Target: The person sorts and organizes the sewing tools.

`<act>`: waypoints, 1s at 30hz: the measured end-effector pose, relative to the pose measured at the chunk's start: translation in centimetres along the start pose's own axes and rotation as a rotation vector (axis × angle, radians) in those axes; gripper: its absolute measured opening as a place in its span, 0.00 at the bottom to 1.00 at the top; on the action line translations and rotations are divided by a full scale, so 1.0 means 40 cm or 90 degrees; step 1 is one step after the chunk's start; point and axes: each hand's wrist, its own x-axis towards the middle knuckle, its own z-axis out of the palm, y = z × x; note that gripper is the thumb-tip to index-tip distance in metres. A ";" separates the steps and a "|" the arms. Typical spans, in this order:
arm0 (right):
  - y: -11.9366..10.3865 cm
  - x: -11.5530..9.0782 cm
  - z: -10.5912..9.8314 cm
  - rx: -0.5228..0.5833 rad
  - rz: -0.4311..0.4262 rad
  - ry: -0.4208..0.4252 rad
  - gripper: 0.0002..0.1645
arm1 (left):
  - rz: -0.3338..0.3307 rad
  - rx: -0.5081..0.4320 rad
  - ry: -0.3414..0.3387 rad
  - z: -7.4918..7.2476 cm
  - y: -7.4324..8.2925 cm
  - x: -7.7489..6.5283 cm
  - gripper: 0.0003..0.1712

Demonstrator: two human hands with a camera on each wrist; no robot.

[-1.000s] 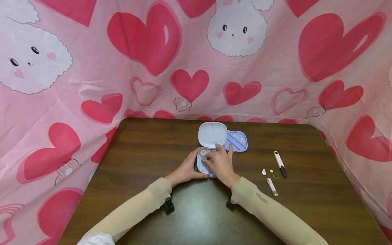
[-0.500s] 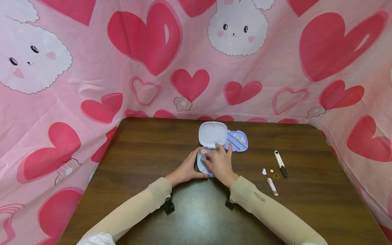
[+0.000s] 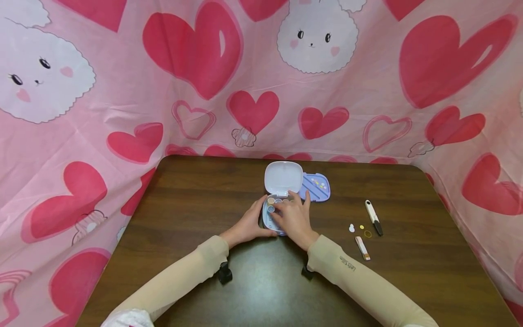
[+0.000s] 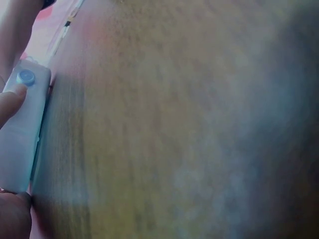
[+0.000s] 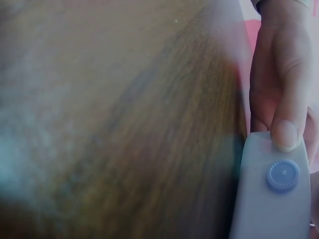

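A small pale-blue case (image 3: 268, 221) with its white lid (image 3: 283, 178) standing open is between the two hands. My left hand (image 3: 247, 227) grips the case's left side, the thumb along its front edge. Over the inside of the case, my right hand (image 3: 295, 222) has thumb and forefinger bent around a small round blue piece (image 3: 271, 209). Several round pieces line the rear row, partly hidden by the right hand. Seen in the right wrist view, the left thumb (image 5: 286, 135) presses the case front (image 5: 269, 214) near a ridged blue knob (image 5: 282, 176).
Behind the right hand lies a purple tray (image 3: 311, 192) with several tiny coloured bits. On the right of the dark wooden table (image 3: 416, 272) are a white-and-black tool (image 3: 373, 218), white nail clippers (image 3: 362, 248), a yellow disc (image 3: 362, 227), a yellow ring (image 3: 368, 234) and a white piece (image 3: 352, 228).
Both hands stay almost where they were at the case. The right hand's fingers shift only very slightly, and the head view drifts a little.
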 end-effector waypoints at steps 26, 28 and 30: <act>0.028 -0.029 -0.039 0.053 -0.019 0.049 0.11 | -0.003 0.008 0.004 0.001 0.005 -0.004 0.69; 0.034 -0.033 -0.044 0.058 -0.019 0.050 0.10 | -0.006 0.008 0.005 0.002 0.005 -0.004 0.69; 0.041 -0.036 -0.048 0.068 -0.015 0.050 0.09 | -0.008 0.006 0.006 0.001 0.006 -0.004 0.69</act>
